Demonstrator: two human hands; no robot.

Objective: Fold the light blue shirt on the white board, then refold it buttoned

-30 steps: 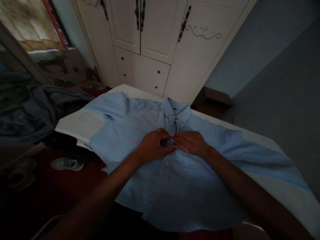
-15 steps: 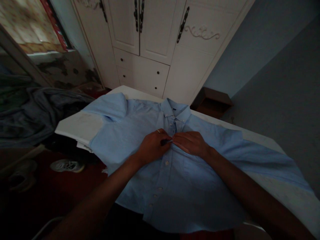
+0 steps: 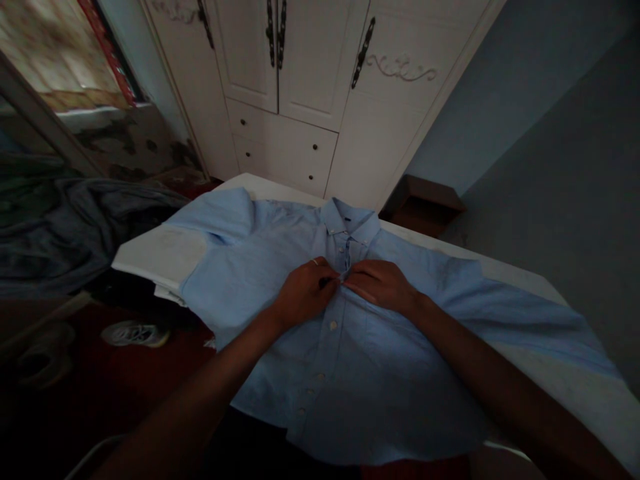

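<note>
We look down at a light blue shirt, laid front up on a white surface, its collar toward the far edge and its hem over the near edge. One sleeve lies toward the far left; the other stretches along the surface to the right.

Our two hands meet at the middle of the chest, below the collar. Our left hand, wearing a ring, has thumb and fingers drawn nearly together, pinching the shirt's front strip. Our right hand comes from the other side, its fingers close together and gripping the same strip. The fingertips almost touch; what lies between them is too small to make out. Below, pale buttons run down the front.

Beyond the surface stands a white wardrobe with dark handles. Rumpled grey cloth lies at far left, and a shoe rests on the dim red floor.
</note>
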